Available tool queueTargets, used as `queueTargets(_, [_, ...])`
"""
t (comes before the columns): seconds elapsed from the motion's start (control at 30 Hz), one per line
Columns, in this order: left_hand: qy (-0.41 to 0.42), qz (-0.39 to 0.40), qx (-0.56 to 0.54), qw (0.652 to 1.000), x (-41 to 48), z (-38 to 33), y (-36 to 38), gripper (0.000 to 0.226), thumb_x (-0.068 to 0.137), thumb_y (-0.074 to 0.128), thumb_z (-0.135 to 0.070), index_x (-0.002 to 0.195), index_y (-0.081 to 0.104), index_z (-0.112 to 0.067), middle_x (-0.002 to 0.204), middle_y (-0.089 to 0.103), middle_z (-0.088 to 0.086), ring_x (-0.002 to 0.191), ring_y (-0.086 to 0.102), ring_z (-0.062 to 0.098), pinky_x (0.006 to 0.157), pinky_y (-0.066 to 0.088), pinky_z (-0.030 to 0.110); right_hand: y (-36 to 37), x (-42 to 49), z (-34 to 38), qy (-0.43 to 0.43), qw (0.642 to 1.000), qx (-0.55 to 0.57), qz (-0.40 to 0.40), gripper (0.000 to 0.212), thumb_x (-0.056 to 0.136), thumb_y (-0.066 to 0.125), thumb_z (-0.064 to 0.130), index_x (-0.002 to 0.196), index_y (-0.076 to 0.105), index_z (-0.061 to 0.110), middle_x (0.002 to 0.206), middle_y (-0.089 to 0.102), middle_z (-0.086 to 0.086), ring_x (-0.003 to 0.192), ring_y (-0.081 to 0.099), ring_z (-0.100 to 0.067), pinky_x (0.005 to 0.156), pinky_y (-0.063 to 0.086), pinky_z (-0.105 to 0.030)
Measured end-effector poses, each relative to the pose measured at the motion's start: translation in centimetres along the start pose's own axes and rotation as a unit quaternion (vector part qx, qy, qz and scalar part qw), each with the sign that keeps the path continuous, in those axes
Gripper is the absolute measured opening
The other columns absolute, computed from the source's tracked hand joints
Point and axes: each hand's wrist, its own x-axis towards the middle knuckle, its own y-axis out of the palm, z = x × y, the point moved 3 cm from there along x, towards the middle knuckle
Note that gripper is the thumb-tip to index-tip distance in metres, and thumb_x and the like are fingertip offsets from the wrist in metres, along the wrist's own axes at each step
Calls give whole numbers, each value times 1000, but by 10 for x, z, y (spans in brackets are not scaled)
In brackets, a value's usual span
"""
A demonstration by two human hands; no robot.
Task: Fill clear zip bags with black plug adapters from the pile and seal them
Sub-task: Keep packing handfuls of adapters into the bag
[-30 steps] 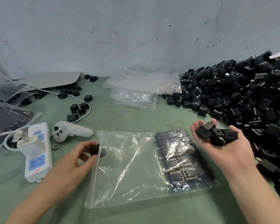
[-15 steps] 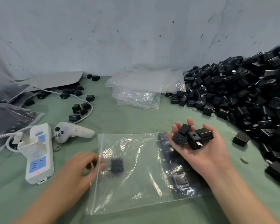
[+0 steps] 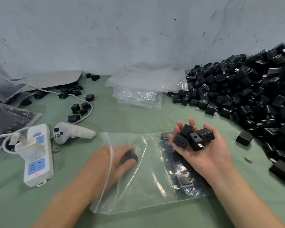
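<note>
Clear, thin film makes up the zip bag (image 3: 148, 186), which lies flat on the green table (image 3: 122, 117) with its mouth to the left. It looks limp and slick, so it will likely sag shut unless something props it. The stiffer zip strip along the mouth is the best place to hold it, and that edge must be pinched along its length to seal.

The left hand (image 3: 118, 162) is inside the bag up to the wrist. Its fingers are curled over 1 dark adapter (image 3: 130, 156), blurred through the plastic. The right hand (image 3: 204, 153) hovers palm up over the bag's far end, fingers loosely cupped as a tray, carrying the palm adapters (image 3: 192, 137). I count 4 of them, though another could hide underneath.

Each adapter is a small hard block, probably light and rigid. Its smooth flat faces are easy to pinch across, and its metal prongs could snag or prick the film if pushed in prongs first.

By count:
- 1 bag is being filled.
- The packed adapters (image 3: 181, 178) lie in rows at its closed end, too covered by glare and by the right hand to number.
- The pile (image 3: 253, 96) on the right holds far too many to count.
- 1 stray adapter (image 3: 244, 138) lies just beside the pile.
- The empty bags (image 3: 138, 94) sit in 1 stack near the wall, with layers I cannot separate.
- To the left are 1 power strip (image 3: 38, 158) and 1 white controller (image 3: 72, 132).
</note>
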Motion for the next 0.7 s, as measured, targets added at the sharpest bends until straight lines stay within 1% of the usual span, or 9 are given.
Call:
queueTargets(0.07, [5, 16, -29, 999, 9, -2, 3, 14, 91, 53, -40, 103, 56, -34, 89, 61, -18, 82, 57, 2, 76, 49, 30, 0, 0, 0, -2, 1000, -1, 0, 30, 94, 52, 34, 113, 70, 17, 121, 69, -16, 98, 71, -33, 80, 57, -58])
queueTargets(0.1, [1, 33, -40, 999, 11, -1, 6, 25, 89, 50, -40, 113, 55, -36, 92, 61, -18, 84, 58, 1, 77, 50, 28, -1, 0, 0, -3, 1000, -1, 0, 30, 94, 52, 34, 112, 70, 17, 121, 69, -16, 99, 71, -33, 81, 57, -58])
queueTargets(0.2, [-34, 83, -56, 994, 9, 9, 11, 56, 86, 46, -43, 139, 34, -56, 95, 56, -30, 86, 53, -12, 75, 42, 10, -1, 1, 1, -2, 1000, 0, -1, 30, 94, 53, 34, 112, 70, 17, 121, 68, -15, 100, 69, -32, 82, 57, -58])
queueTargets(0.27, [-17, 84, -64, 994, 9, 11, 13, 42, 93, 52, -37, 131, 45, -53, 93, 58, -33, 79, 54, -9, 75, 44, 13, -1, 1, 1, -2, 1000, 0, 1, 30, 94, 52, 34, 112, 70, 17, 119, 69, -15, 100, 69, -32, 83, 57, -58])
queueTargets(0.33, [-27, 57, -37, 997, 9, 10, 13, 22, 91, 52, -54, 112, 52, -48, 78, 58, -24, 69, 54, -1, 69, 48, 22, -2, 1, 1, -2, 1000, -1, 2, 29, 94, 52, 34, 112, 69, 18, 118, 69, -15, 99, 70, -32, 86, 56, -58])
queueTargets(0.43, [-52, 18, 18, 998, 6, 11, 14, 40, 78, 40, -76, 94, 46, -39, 72, 53, -17, 64, 53, 3, 61, 43, 22, -2, 1, 1, -3, 1000, -2, 7, 29, 95, 52, 34, 112, 68, 18, 118, 69, -15, 97, 70, -32, 86, 55, -58])
queueTargets(0.53, [-13, 7, -36, 999, 2, 5, 12, 28, 79, 45, -64, 98, 40, -43, 106, 49, -31, 82, 59, 1, 75, 50, 27, -2, 2, 1, -1, 1000, 1, 8, 29, 94, 53, 34, 113, 69, 17, 118, 69, -16, 96, 70, -33, 87, 55, -58])
queueTargets(0.63, [40, 18, -89, 995, 2, -2, 12, 14, 83, 48, -34, 96, 49, -39, 134, 45, -31, 129, 47, -3, 98, 47, 32, -3, 2, 1, -1, 1000, 2, 8, 30, 94, 53, 34, 114, 69, 17, 118, 69, -16, 96, 70, -33, 88, 55, -58])
queueTargets(0.7, [55, 25, -100, 993, 1, -4, 14, 20, 82, 49, -24, 96, 57, -36, 137, 48, -30, 132, 44, -4, 105, 43, 29, -3, 2, 1, -2, 1000, 1, 9, 30, 94, 53, 34, 113, 68, 18, 117, 69, -16, 95, 70, -33, 88, 54, -58])
